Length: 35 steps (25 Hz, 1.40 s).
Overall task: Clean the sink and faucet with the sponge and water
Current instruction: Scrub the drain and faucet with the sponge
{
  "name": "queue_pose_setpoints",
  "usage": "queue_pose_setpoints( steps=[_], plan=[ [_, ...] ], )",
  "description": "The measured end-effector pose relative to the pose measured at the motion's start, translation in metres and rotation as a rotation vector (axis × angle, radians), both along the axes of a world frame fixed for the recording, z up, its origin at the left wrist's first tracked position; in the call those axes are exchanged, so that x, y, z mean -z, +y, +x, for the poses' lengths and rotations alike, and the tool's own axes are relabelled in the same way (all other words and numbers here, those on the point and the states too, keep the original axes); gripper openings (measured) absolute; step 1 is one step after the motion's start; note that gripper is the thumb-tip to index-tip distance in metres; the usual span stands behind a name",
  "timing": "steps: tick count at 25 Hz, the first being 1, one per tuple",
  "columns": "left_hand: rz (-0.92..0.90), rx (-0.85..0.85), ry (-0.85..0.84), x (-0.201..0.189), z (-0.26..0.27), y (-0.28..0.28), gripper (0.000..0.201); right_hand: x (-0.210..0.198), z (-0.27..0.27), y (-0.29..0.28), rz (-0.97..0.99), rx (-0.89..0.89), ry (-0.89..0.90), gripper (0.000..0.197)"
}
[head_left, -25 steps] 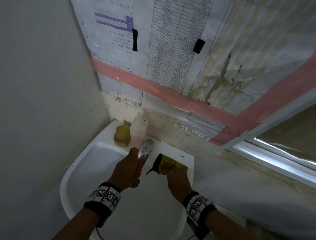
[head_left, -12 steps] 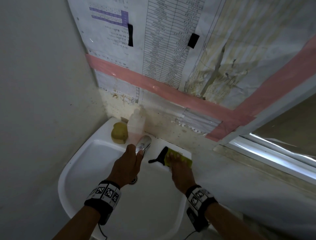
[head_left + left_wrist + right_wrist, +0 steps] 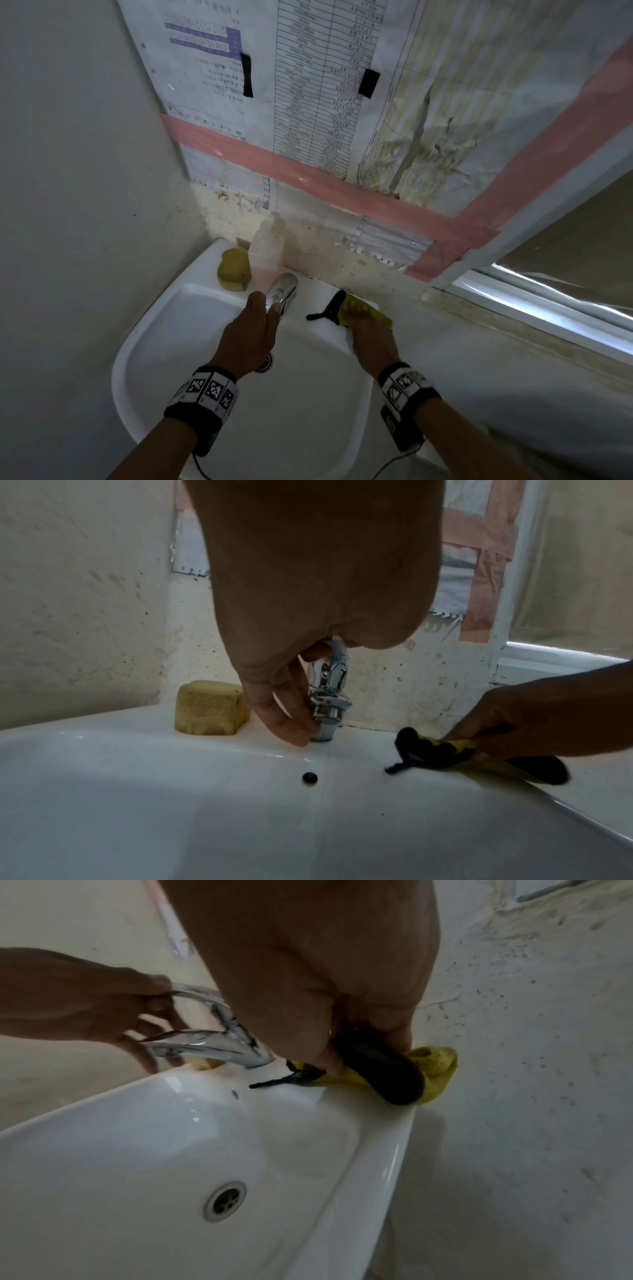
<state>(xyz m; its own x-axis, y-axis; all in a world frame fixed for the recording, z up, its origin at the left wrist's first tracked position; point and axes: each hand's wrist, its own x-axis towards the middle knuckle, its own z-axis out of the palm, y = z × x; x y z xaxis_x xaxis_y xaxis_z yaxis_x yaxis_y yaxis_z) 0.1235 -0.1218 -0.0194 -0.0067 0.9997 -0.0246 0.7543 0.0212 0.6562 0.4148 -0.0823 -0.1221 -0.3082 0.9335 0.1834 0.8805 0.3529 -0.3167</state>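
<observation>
The yellow sponge with black backing (image 3: pixel 394 1074) lies pressed on the white ceramic sink (image 3: pixel 205 1137) rim's back right corner, gripped by right hand (image 3: pixel 371 337) fingers. Left hand (image 3: pixel 248 337) fingers curl round the chrome faucet (image 3: pixel 282 291). No water runs; basin scrubbing and rinsing seemingly remain.

Printed paper sheets (image 3: pixel 308 78) taped to the wall, pink tape band (image 3: pixel 291 168) across them, two black tape strips (image 3: pixel 246 75), stained plaster wall (image 3: pixel 318 250) below, translucent plastic bottle (image 3: pixel 267 253) against it, white window frame (image 3: pixel 534 301) at right
</observation>
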Motion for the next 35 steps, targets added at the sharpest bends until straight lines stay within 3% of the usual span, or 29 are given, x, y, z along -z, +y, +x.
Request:
queue_pose_setpoints(
  steps=[4,6,9,13,16,20,21,24,25,28,31,35],
  plan=[
    [0.009,0.002,-0.002,0.0,0.0,0.0,0.03,0.011,-0.002,-0.056,0.191,-0.077,0.02,0.049],
    [0.017,0.005,0.01,0.0,0.001,-0.001,0.031,0.008,0.003,-0.053,0.241,-0.107,0.001,0.051],
    [0.013,-0.001,0.006,-0.001,0.001,-0.001,0.034,-0.008,0.007,-0.016,0.069,-0.055,0.03,0.044],
    [0.012,0.01,0.011,-0.004,0.0,-0.002,0.039,-0.019,0.008,0.003,-0.102,0.015,0.009,0.051],
    [0.0,-0.005,0.003,-0.003,0.0,-0.002,0.041,-0.032,0.003,-0.033,-0.029,0.012,0.062,0.036],
    [0.033,0.002,0.038,0.001,0.0,-0.002,0.042,-0.051,0.001,-0.099,0.105,-0.112,0.204,0.034],
    [0.037,0.0,0.039,0.002,0.0,-0.002,0.041,-0.046,0.003,-0.11,0.085,-0.121,0.177,0.04],
    [0.027,-0.003,0.045,0.003,-0.002,-0.002,0.04,-0.024,0.011,-0.122,-0.092,-0.072,0.071,0.087],
    [0.017,0.001,0.044,0.003,-0.002,-0.001,0.039,-0.028,0.012,-0.12,-0.156,-0.059,0.064,0.089],
    [0.007,0.005,0.036,0.003,-0.002,-0.001,0.036,-0.041,0.019,-0.111,-0.321,0.004,0.08,0.069],
    [0.003,0.0,0.024,0.004,-0.001,-0.001,0.034,-0.041,0.031,-0.091,-0.297,0.031,0.127,0.073],
    [0.008,0.005,0.043,0.003,-0.002,-0.001,0.034,-0.044,0.031,-0.033,-0.306,0.147,0.181,0.055]
  ],
)
